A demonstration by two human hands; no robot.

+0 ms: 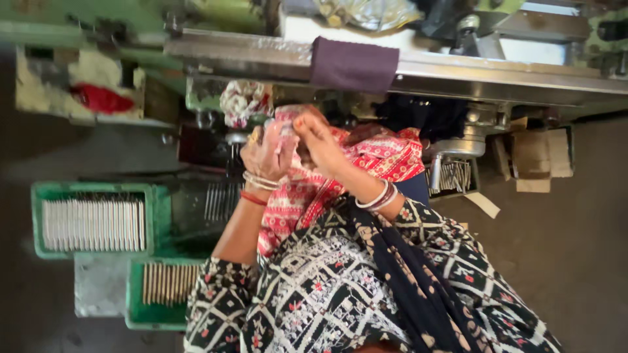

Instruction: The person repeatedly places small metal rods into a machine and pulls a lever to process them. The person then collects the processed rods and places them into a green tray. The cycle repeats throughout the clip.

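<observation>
Left hand [265, 153] and right hand [320, 140], fingers pinched on soft red-and-white printed cloth [379, 157]. Ribbed metal pins fill green plastic tray [39, 222], far left.

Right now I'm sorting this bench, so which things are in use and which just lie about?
In hand:
left hand
right hand
red patterned cloth, held up by both hands

Lying about:
large green tray of metal pieces
small green tray
purple cloth on the machine ledge
cardboard scraps

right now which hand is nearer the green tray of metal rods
Left. The left hand is right of the green tray; the right hand lies farther right. Both grip red cloth.
</observation>
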